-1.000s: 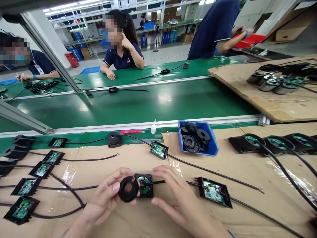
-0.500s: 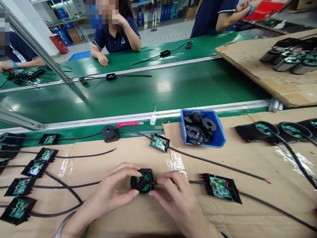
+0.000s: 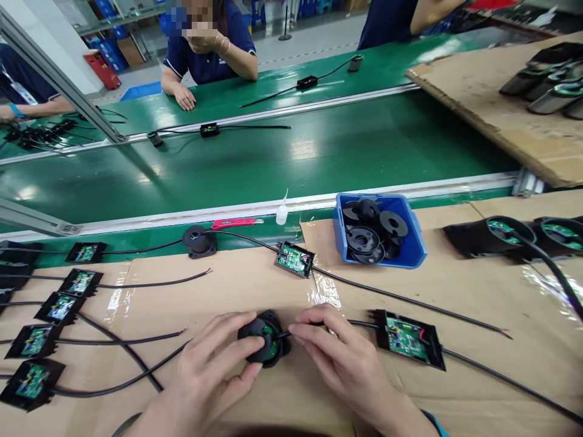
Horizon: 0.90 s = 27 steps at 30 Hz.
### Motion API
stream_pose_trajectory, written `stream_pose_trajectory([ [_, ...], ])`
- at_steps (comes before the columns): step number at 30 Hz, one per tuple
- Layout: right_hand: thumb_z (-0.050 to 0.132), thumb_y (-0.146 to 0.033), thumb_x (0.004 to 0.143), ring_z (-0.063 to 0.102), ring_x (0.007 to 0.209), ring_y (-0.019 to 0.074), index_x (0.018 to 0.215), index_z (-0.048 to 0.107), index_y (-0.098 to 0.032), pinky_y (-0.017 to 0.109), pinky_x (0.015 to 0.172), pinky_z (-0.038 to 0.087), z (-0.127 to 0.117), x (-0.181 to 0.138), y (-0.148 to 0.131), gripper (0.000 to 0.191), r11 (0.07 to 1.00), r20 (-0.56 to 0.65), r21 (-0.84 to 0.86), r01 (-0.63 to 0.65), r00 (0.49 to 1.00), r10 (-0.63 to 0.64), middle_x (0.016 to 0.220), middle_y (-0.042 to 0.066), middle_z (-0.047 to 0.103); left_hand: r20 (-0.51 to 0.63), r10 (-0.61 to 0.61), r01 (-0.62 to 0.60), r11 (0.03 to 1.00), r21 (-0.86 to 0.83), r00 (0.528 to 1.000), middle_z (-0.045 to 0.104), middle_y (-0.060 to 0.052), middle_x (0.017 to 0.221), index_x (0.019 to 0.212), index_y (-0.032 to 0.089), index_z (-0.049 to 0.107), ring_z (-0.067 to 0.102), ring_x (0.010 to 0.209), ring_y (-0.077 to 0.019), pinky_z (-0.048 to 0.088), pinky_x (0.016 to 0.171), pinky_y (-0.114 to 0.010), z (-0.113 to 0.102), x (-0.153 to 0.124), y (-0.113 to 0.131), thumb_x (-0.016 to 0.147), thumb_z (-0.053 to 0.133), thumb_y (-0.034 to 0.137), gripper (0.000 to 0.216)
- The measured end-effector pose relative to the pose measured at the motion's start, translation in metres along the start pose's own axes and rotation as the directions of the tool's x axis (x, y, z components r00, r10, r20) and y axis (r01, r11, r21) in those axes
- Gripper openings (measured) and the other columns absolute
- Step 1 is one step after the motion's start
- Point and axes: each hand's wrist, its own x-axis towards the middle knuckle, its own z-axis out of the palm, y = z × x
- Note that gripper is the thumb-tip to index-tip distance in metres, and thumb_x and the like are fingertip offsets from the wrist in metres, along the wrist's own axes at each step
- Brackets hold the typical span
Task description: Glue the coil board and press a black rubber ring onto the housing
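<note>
1. Low in the middle of the frame, a round black plastic housing (image 3: 265,344) with a green circuit board inside rests on the brown cardboard sheet (image 3: 228,285) that covers the tabletop.
2. The left hand (image 3: 207,376) has its fingers closed on a matte black disc cap, pressing it onto the housing.
3. The right hand (image 3: 346,364) pinches the thin black cable (image 3: 359,323) where it leaves the housing.
4. That cable runs right to a rectangular black tray (image 3: 407,346) holding a green board.
5. A blue plastic bin (image 3: 410,243), right of centre, holds a loose heap of black ring-shaped caps.
6. Similar flat black trays with boards (image 3: 50,308) lie at the lower left.
7. A glossy green conveyor belt (image 3: 273,164) crosses the upper frame.
</note>
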Motion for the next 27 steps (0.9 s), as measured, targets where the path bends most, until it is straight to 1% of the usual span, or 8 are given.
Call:
stream_pose_trajectory([
  [2, 0.050, 0.000, 0.094, 0.062, 0.083, 0.0154, 0.104, 0.066, -0.016, 0.025, 0.071, 0.056, 0.0009, -0.0006, -0.0003, 0.024, 1.000, -0.009, 0.009, 0.012, 1.000, -0.012, 0.092, 0.008, 0.064, 0.043, 0.044, -0.046, 0.998, 0.050, 0.998, 0.067, -0.015, 0.127, 0.115, 0.016, 0.068, 0.067, 0.115, -0.0225, 0.058, 0.098, -0.030, 0.0001, 0.0001, 0.0021, 0.089, 0.063, 0.006, 0.028],
  [5, 0.053, 0.000, 0.093, 0.063, 0.082, 0.0161, 0.104, 0.065, -0.015, 0.027, 0.072, 0.057, 0.0010, -0.0011, -0.0006, 0.022, 1.000, -0.017, 0.023, 0.013, 1.000, -0.013, 0.091, 0.008, 0.065, 0.107, 0.059, -0.069, 0.993, 0.096, 0.993, 0.065, -0.016, 0.131, 0.118, 0.016, 0.068, 0.065, 0.119, -0.0232, 0.059, 0.097, -0.031, 0.0003, -0.0025, 0.0036, 0.094, 0.058, 0.008, 0.028],
  [8, 0.055, -0.001, 0.092, 0.063, 0.081, 0.0162, 0.101, 0.064, -0.015, 0.027, 0.073, 0.057, 0.0007, -0.0011, -0.0007, 0.019, 0.999, -0.031, 0.042, -0.001, 1.000, 0.002, 0.090, 0.008, 0.066, 0.156, 0.085, -0.105, 0.986, 0.128, 0.984, 0.065, -0.016, 0.132, 0.121, 0.017, 0.068, 0.064, 0.122, -0.0247, 0.059, 0.097, -0.032, 0.0000, -0.0052, 0.0036, 0.096, 0.057, 0.010, 0.029],
  [14, 0.054, -0.001, 0.092, 0.064, 0.080, 0.0157, 0.100, 0.065, -0.016, 0.026, 0.071, 0.057, 0.0011, -0.0005, 0.0007, 0.021, 0.999, -0.040, 0.046, -0.005, 0.999, 0.006, 0.089, 0.007, 0.067, 0.204, 0.097, -0.126, 0.983, 0.134, 0.974, 0.063, -0.015, 0.137, 0.125, 0.017, 0.067, 0.059, 0.130, -0.0260, 0.057, 0.101, -0.033, -0.0028, -0.0061, 0.0027, 0.097, 0.055, 0.009, 0.032],
  [18, 0.054, 0.000, 0.092, 0.064, 0.080, 0.0162, 0.101, 0.065, -0.017, 0.026, 0.071, 0.057, 0.0009, -0.0016, 0.0009, 0.022, 0.999, -0.036, 0.051, -0.008, 0.999, 0.010, 0.090, 0.008, 0.067, 0.226, 0.099, -0.128, 0.984, 0.120, 0.969, 0.062, -0.014, 0.139, 0.128, 0.016, 0.066, 0.058, 0.131, -0.0256, 0.055, 0.103, -0.032, -0.0050, -0.0053, 0.0025, 0.097, 0.054, 0.009, 0.034],
  [22, 0.054, 0.000, 0.092, 0.065, 0.081, 0.0163, 0.101, 0.066, -0.017, 0.027, 0.071, 0.058, -0.0008, -0.0010, -0.0002, 0.022, 0.999, -0.041, 0.049, -0.008, 0.999, 0.010, 0.090, 0.009, 0.068, 0.258, 0.100, -0.128, 0.987, 0.097, 0.961, 0.060, -0.014, 0.142, 0.130, 0.017, 0.065, 0.056, 0.133, -0.0257, 0.054, 0.106, -0.035, -0.0052, -0.0050, 0.0018, 0.098, 0.053, 0.011, 0.035],
  [27, 0.055, -0.001, 0.092, 0.066, 0.080, 0.0159, 0.103, 0.067, -0.018, 0.027, 0.071, 0.059, -0.0013, 0.0006, -0.0003, 0.023, 0.999, -0.049, 0.048, -0.016, 0.999, 0.018, 0.091, 0.008, 0.068, 0.305, 0.042, -0.061, 0.997, 0.051, 0.951, 0.056, -0.012, 0.147, 0.138, 0.020, 0.059, 0.054, 0.135, -0.0275, 0.051, 0.109, -0.039, -0.0045, -0.0076, 0.0001, 0.096, 0.053, 0.007, 0.044],
])
